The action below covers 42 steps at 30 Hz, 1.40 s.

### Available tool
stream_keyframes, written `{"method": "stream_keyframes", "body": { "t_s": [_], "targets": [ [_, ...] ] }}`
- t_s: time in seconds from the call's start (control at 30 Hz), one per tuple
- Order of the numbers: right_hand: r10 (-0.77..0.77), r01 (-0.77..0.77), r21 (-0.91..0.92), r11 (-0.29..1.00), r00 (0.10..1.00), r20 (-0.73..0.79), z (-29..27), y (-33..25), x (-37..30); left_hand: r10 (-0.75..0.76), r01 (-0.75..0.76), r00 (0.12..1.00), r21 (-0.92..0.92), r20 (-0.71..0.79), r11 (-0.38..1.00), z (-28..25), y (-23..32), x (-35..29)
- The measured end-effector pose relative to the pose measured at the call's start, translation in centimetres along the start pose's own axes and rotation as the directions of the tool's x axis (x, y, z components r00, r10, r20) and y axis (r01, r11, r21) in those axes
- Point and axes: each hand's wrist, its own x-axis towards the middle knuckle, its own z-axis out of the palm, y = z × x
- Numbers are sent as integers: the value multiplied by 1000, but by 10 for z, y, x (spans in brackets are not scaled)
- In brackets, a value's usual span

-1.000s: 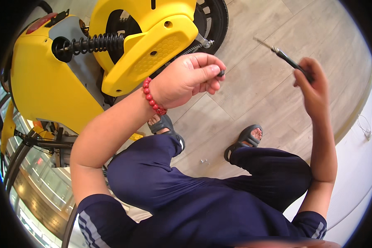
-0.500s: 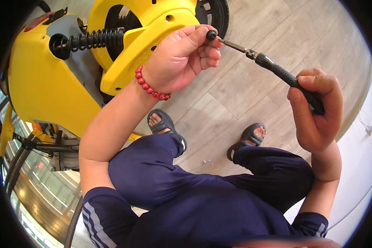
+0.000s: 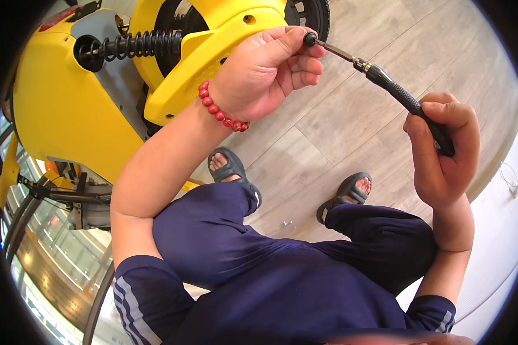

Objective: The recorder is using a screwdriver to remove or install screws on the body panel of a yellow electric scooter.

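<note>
Screwdriver [image 3: 392,88] is grasped in right hand [image 3: 459,150]; left hand [image 3: 265,70] pinches a small black piece [image 3: 310,39] at the screwdriver's tip.

screwdriver [image 3: 402,98] in right hand [image 3: 446,141], just right of small part [image 3: 310,39] | small part in left hand [image 3: 265,69] | vehicle [image 3: 75,109] farther left

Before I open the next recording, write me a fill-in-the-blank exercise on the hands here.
The left hand pinches a small fastener whose colour is ____.
The right hand holds the screwdriver by its ____.
The beaded bracelet is coloured ____.
Missing words: black; handle; red.
</note>
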Motion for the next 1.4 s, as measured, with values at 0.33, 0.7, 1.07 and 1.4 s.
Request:
{"method": "stream_keyframes", "body": {
  "t_s": [0.33, 0.7, 1.07, 1.4],
  "targets": [
    [62, -63, -42, 997, 998, -30, 5, 3, 3, 23, -20, 998, 46, -52, 999, -2, -1, 5],
    [320, -286, -277, 917, 944, 84, 31, -30, 38, 72, -117, 979, -237, -189, 964, -6, 2, -2],
    [195, -87, -473, 877, 964, 183, 68, -16, 50, 9, -134, 967, -476, -255, 869, -21, -8, 2],
    [147, 21, -543, 839, 953, 264, 76, -8, 64, 11, -138, 962, -454, -272, 880, -16, -7, -4]
  ]
}}
